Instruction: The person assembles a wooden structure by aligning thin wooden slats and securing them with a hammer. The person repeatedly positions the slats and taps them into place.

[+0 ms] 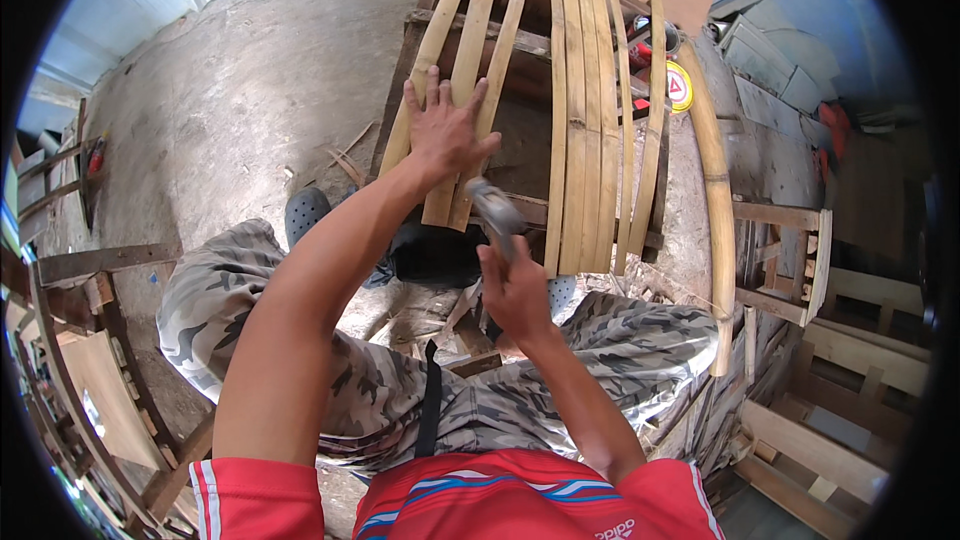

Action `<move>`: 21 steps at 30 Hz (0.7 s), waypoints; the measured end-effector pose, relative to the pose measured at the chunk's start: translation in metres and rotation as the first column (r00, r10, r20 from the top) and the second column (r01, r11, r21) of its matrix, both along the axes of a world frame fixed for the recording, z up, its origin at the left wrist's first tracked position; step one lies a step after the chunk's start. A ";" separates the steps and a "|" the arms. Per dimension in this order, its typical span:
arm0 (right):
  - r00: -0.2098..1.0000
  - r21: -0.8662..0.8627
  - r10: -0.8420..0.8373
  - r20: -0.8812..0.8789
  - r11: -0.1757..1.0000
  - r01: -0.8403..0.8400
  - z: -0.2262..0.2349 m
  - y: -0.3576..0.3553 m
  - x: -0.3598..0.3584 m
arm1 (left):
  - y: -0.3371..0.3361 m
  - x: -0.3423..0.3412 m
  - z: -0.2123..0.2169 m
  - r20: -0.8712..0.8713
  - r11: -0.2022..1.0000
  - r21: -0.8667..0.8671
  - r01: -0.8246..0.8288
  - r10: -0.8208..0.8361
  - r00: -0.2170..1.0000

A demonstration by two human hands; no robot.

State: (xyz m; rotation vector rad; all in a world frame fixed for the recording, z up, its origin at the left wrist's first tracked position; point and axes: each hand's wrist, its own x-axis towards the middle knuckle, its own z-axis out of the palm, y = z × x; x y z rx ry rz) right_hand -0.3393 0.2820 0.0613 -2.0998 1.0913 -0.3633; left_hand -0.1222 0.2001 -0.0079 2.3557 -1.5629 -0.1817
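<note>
My left hand (447,130) lies with fingers spread across several loose bamboo slats (474,30), which rest on a dark wooden frame (530,40). My right hand (518,290) is wrapped round a hammer (497,210); its grey metal head is raised beside the near ends of these slats. Part of the hammer's handle is hidden by my fingers. To the right, another group of bamboo slats (582,140) lies side by side over the same frame, with narrow gaps between the outer ones. The frame stands in front of my bent knees.
A thick bamboo pole (716,190) runs along the frame's right side, near a round yellow and red disc (678,87). Wooden furniture frames (820,450) are stacked at right; a wooden rack (100,350) stands at left. Wood scraps (470,335) litter the floor between my legs.
</note>
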 end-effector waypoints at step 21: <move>0.999 0.014 0.021 -0.034 1.000 -0.021 -0.015 -0.007 -0.004 | -0.002 -0.001 -0.004 0.014 1.000 -0.026 0.007 -0.006 1.000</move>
